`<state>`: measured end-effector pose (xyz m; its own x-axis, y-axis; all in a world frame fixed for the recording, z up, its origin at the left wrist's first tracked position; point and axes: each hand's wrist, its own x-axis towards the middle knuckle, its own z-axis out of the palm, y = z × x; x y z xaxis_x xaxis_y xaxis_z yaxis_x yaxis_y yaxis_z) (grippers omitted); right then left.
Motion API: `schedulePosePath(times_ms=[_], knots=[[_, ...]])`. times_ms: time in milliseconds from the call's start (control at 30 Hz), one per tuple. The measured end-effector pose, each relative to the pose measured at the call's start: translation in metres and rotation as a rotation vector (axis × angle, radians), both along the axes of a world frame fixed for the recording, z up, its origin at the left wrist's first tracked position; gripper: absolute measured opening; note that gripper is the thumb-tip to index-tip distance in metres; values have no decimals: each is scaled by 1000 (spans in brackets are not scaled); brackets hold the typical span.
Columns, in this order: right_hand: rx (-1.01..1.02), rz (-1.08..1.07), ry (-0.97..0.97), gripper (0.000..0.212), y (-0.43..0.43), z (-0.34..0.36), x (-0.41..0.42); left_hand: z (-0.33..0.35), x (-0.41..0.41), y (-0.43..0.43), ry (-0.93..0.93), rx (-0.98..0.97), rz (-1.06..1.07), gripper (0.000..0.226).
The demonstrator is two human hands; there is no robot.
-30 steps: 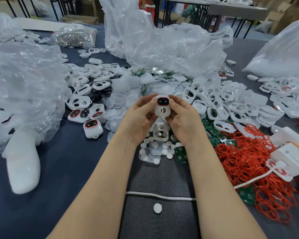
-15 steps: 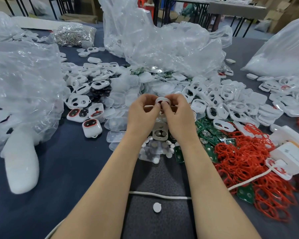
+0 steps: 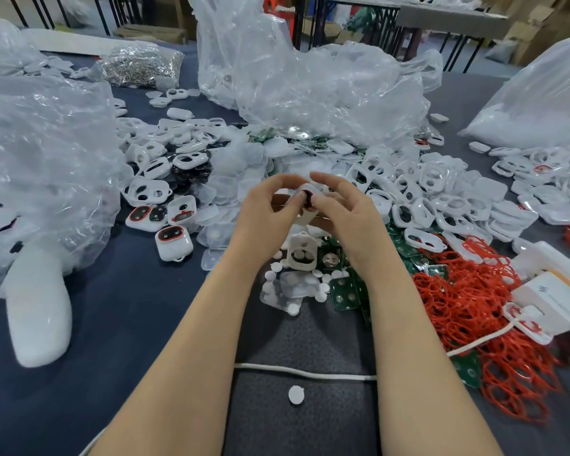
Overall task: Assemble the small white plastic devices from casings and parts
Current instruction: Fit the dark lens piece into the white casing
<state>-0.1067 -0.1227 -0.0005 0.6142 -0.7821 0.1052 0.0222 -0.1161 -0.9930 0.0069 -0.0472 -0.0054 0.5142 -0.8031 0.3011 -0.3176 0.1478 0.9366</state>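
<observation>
You have the device [image 3: 306, 199] up off the table, pinched between the fingertips of both hands. Your left hand [image 3: 262, 210] curls round its near side with the thumb against the dark, red-rimmed window, and your right hand [image 3: 344, 213] grips the other side, forefinger arched over the top. Held between two thumbs like this, it is placed for squeezing the shell shut or seating the window, and I judge that is the step in hand. Your fingers cover most of the device. Only a sliver of white and part of the window show, so you cannot tell whether the halves have met all round, and the seam seems to face away from you. Just below your hands an open casing [image 3: 301, 256] lies face up with round parts inside, handy as the next one. It sits among white discs [image 3: 295, 289] and green boards [image 3: 344, 289] under your wrists. Out past your right wrist lies the heap of red rings [image 3: 468, 304], and beyond your right hand the pile of empty casings [image 3: 425, 195]. To the outside of your left hand stand finished devices [image 3: 173, 243], apart from the raw stock. Clear bags [image 3: 310, 90] beyond your fingertips blur their contents, and the frame edge cuts off the box [image 3: 553, 296] far right.
</observation>
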Motion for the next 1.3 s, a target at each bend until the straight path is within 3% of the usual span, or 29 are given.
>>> schedulePosePath(times_ms=[267,500,700,867,1033,1133,1300], knots=[[267,115,-207,19,-2,3,-5,1,2,2,195,-34,-126,12],[336,4,-206,19,-4,1,-4,-1,1,0,172,-12,-71,16],[475,169,-339,21,-5,4,-9,1,4,1,529,-10,-189,15],[375,191,-265,23,-2,2,-5,4,4,3,757,-11,-217,9],[184,-28,-207,24,-3,-3,2,4,6,1,917,39,-177,9],[75,-150,-188,29,-3,-5,5,2,7,0,938,42,-133,9],[87,-172,-133,31,-3,-6,7,-1,4,-4,883,3,-117,3]])
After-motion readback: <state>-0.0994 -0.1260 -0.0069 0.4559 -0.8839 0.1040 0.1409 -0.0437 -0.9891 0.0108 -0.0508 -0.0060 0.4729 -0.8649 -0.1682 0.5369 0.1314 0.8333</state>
